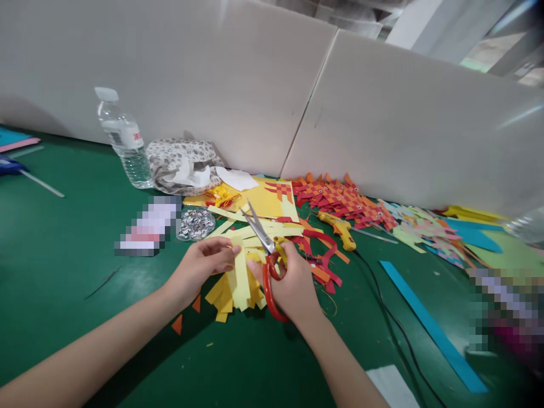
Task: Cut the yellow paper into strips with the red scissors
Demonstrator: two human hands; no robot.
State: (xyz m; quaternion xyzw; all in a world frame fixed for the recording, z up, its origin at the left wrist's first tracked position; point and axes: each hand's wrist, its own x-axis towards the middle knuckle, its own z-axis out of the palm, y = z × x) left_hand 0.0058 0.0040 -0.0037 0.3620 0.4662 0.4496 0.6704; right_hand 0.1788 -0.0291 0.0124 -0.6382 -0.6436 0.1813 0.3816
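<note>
My left hand (pixel 206 262) pinches a pale yellow paper strip (pixel 242 277) between thumb and fingers. In my right hand (pixel 297 283) is a pair of scissors (pixel 258 225) with red handles, its blades slightly apart and pointing away from me. The thumb of that hand lies near the strip; whether it touches is hard to tell. Under and around both hands are several darker yellow strips (pixel 221 292) and more pale strips (pixel 272 231). Two small orange paper triangles (pixel 177 324) lie below my left wrist.
Behind stand a water bottle (pixel 126 144) and a patterned pouch (pixel 170 150). A packet of googly eyes (pixel 195 224) lies left. To the right are woven red-orange paper pieces (pixel 340 198), a yellow glue gun (pixel 340 228) with a black cable (pixel 385 303), and a blue strip (pixel 433 326).
</note>
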